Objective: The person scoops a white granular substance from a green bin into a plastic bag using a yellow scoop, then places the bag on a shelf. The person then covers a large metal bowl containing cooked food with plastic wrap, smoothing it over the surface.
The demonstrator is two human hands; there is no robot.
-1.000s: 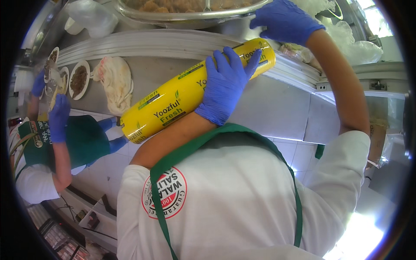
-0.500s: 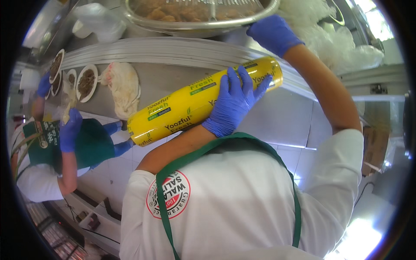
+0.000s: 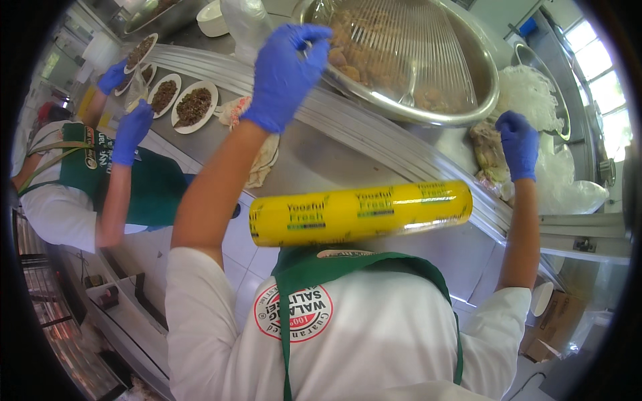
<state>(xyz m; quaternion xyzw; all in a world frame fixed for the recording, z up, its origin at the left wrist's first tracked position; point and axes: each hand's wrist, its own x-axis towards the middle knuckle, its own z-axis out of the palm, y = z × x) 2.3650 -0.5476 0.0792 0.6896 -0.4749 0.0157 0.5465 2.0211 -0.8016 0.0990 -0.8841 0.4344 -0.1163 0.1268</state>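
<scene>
Stainless steel counter (image 3: 348,157) underfoot of everything, ribbed along its front edge, with white wall tiles below. Left hand (image 3: 284,73), blue-gloved, raised over the near rim of a large steel bowl (image 3: 481,100) of fried pieces, fingers curled and pinched together on what looks like clear cling film (image 3: 401,60) stretched across the bowl; exactly how much film is caught in the pinch cannot be told. Right hand (image 3: 518,144), also gloved, pressed down beyond the bowl's far side, fingers closed loosely onto crumpled clear plastic (image 3: 535,100) by a wrapped lump of food. Between the two grips and nearer the body, a yellow roll of cling film (image 3: 361,212), lying crosswise at chest level against the counter edge, held by neither hand, probably wedged there to free both hands for pulling film taut. Well off to the left of the left hand, small oval dishes (image 3: 194,107) of dark food, tended by a co-worker's gloved hands (image 3: 130,130).
</scene>
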